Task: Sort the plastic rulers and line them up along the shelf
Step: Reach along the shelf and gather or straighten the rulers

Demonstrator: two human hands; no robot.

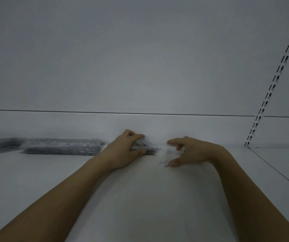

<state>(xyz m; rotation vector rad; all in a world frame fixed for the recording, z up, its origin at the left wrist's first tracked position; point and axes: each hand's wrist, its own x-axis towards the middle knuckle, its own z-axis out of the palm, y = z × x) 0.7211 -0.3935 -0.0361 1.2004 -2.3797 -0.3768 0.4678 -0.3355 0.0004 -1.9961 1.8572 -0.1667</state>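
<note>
A white shelf (140,198) is seen, with a seam crossing its right end. Along its back edge, toward the left, two blurred packs of rulers (59,146) are laid end to end, and near the middle a smaller dark pack (149,148) and a clear wrapper (168,157) are lying.

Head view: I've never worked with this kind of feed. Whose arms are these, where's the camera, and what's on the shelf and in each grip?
The single picture comes from a camera worn on a person's head, looking down at their own bare arms; there is no machine. On the white shelf, packs of plastic rulers lie along the back at left. The left hand grips another ruler pack. The right hand pinches a clear, blurred piece, perhaps a ruler; I cannot tell. A slotted upright stands at right.
</note>
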